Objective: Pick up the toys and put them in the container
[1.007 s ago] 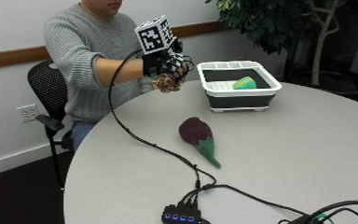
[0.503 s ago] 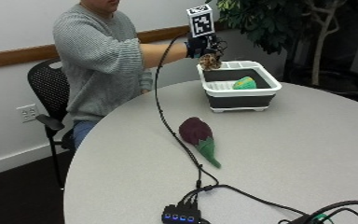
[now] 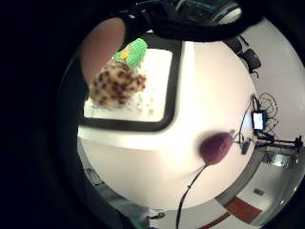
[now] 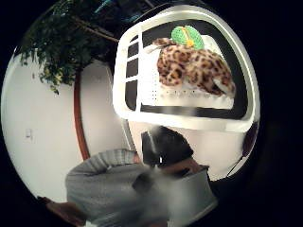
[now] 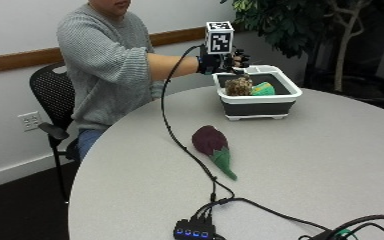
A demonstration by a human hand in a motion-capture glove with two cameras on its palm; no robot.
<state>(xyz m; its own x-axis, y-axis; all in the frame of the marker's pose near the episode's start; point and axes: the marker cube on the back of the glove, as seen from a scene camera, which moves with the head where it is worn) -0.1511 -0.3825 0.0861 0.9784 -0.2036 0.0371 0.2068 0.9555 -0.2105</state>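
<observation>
My gloved right hand [image 5: 224,62] hovers over the near-left corner of the white-rimmed, dark-walled container [image 5: 258,106], its fingers spread and holding nothing. A leopard-spotted plush toy [image 5: 238,86] sits inside the container just below the hand, next to a green toy [image 5: 264,89]. Both palm views look down on the spotted toy [image 3: 116,86] [image 4: 194,67] over the container's white floor, beside the green toy [image 3: 132,51] [image 4: 186,35]. A purple eggplant toy [image 5: 212,143] with a green stem lies on the table, well short of the container; it is the eggplant toy [image 3: 217,148] in the little finger side view.
The round grey table [image 5: 325,165] carries a black cable [image 5: 179,142] running from the glove to a hub [image 5: 195,232] at the front edge. A leafy plant [image 5: 292,20] stands behind the container. A black chair [image 5: 49,100] is beside the seated person.
The hand carried the spotted toy rightward from beside the container to above it and let go; the toy now sits in the container.
</observation>
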